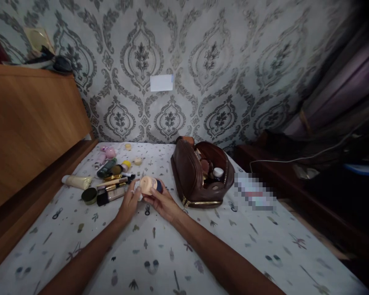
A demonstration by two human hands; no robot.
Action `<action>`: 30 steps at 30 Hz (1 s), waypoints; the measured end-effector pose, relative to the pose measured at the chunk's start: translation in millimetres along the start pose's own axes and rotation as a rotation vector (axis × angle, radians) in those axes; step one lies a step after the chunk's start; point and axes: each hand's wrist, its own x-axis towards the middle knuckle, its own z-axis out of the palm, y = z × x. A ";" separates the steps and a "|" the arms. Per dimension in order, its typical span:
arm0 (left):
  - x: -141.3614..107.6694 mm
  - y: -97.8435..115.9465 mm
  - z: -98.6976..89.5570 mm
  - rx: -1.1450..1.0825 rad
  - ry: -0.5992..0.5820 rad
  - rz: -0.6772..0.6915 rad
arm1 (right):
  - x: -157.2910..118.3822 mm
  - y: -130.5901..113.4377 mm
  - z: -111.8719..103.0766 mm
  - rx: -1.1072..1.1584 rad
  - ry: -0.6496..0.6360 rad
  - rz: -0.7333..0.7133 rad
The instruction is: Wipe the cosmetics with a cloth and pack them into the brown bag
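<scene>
In front of me, my right hand point(162, 200) is closed around a small cosmetic jar point(146, 185) with a peach-coloured end and a dark blue part. The jar is tilted, its peach end toward my left hand point(129, 203). Fingers of that hand pinch a white, wipe-like piece point(138, 192) against the jar's side; its exact kind is hard to make out. To the right of my hands stands a brown leather toiletry bag point(184, 174), unzipped, with cosmetics inside, among them a white-lidded jar point(218, 172).
Left of my hands lie a foundation bottle point(115, 196), a dark round tin point(89, 196), a cream tube point(77, 181), a dark green bottle point(106, 168), brushes and small pots. A wooden cabinet point(33, 135) borders the left side. A blurred flat item point(255, 192) lies right of the bag.
</scene>
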 end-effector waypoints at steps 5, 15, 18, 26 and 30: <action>-5.5 -2.9 -0.8 0.148 -0.044 0.075 | 0.7 4.2 0.8 -0.086 0.070 -0.051; -3.3 -2.6 -2.4 0.414 -0.066 0.345 | 2.1 2.4 1.7 -0.003 0.069 -0.014; -1.1 -4.0 -4.4 0.349 -0.056 0.283 | 0.1 -0.1 2.6 0.021 0.031 0.011; 0.3 -0.7 -3.6 -0.018 -0.033 -0.166 | -3.7 -1.2 4.5 -0.285 0.071 -0.216; 0.9 -1.2 -2.9 -0.208 -0.012 -0.312 | -1.0 3.6 0.0 -0.574 0.123 -0.355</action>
